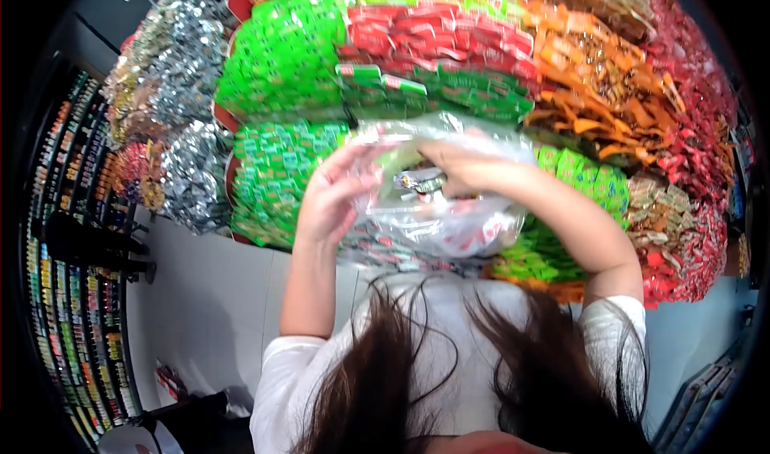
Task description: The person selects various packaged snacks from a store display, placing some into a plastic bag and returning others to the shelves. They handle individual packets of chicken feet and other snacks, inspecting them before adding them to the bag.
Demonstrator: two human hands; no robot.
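Note:
A clear plastic bag point(473, 228) hangs in front of my chest, its mouth spread wide. My left hand point(337, 188) grips the bag's left rim, thumb and fingers closed on the plastic. My right hand point(464, 169) reaches down inside the bag from the right. Its fingers are beside a small dark-and-silver packet point(421, 183) in the bag; plastic glare and folds partly cover them, so I cannot make out whether they grip it. Some red-marked shapes show blurred through the lower side of the bag.
Heaped small packets surround the bag: bright green ones point(277, 53), red ones point(441, 35), orange ones point(601, 69) and silver ones point(188, 45). Curved shelves point(76, 293) of small goods line the left side. A dark-clothed person point(88, 241) stands there. Pale floor tiles point(200, 293) lie between.

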